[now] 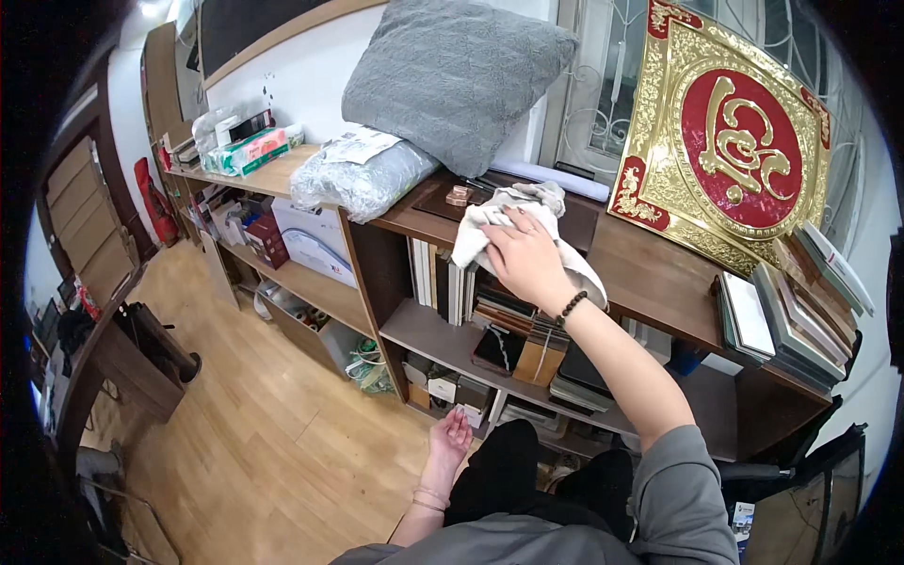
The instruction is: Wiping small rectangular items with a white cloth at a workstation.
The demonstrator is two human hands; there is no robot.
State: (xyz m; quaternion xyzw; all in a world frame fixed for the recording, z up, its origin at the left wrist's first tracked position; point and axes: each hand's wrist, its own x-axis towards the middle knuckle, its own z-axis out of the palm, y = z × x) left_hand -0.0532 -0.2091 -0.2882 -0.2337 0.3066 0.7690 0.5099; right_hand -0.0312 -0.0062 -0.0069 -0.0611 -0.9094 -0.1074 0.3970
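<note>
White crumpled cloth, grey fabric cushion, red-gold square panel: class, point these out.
White crumpled cloth point(474, 237), head view: left part.
Grey fabric cushion point(457, 83), head view: front middle.
Red-gold square panel point(733, 137), head view: central medallion.

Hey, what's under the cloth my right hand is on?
A dark panel on the cabinet top shows on both sides of the cloth and probably runs beneath. Anything directly under the cloth is covered, so can't be seen.
</note>
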